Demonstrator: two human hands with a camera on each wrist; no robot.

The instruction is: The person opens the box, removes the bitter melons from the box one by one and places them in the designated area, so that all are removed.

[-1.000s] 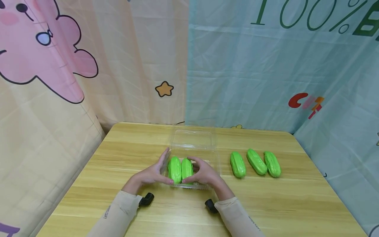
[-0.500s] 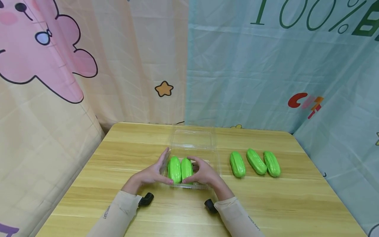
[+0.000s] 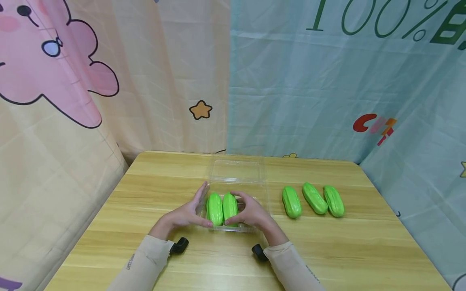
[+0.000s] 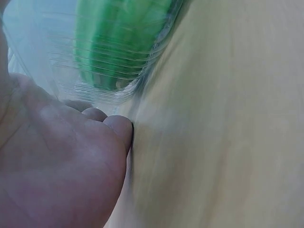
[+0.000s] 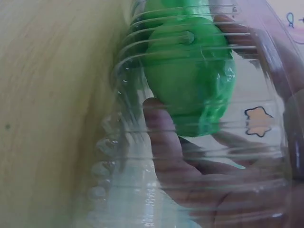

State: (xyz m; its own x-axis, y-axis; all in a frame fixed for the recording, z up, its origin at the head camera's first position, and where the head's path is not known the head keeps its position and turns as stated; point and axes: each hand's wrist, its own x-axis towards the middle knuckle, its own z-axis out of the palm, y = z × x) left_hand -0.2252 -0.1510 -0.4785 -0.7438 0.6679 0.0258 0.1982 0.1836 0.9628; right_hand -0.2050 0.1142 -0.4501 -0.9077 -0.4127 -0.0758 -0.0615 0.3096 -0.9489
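A clear plastic clamshell box [image 3: 251, 228] lies with its lid [image 3: 238, 169] folded open toward the back. In its left part, two short, plump green toy cucumbers stand side by side, the left cucumber [image 3: 214, 209] and the right cucumber [image 3: 229, 206]. My left hand [image 3: 188, 211] holds the box at its left side, thumb at the front corner and fingers along the outer wall. My right hand [image 3: 251, 211] is inside the box and grips the right cucumber between thumb and fingers. Through the ribbed wall in the right wrist view, its fingers [image 5: 164, 137] touch the end of the cucumber [image 5: 190, 76].
To the right on the wooden table [image 3: 327, 250], a cucumber [image 3: 291, 202] lies alone, while another cucumber [image 3: 314, 198] and a third cucumber [image 3: 333, 201] touch at their near ends. Printed curtains [image 3: 174, 81] hang behind the table and along both sides.
Both hands stay nearly still. The right cucumber shifts very slightly to the right, opening a narrow gap beside the left one. The head view drifts a little.
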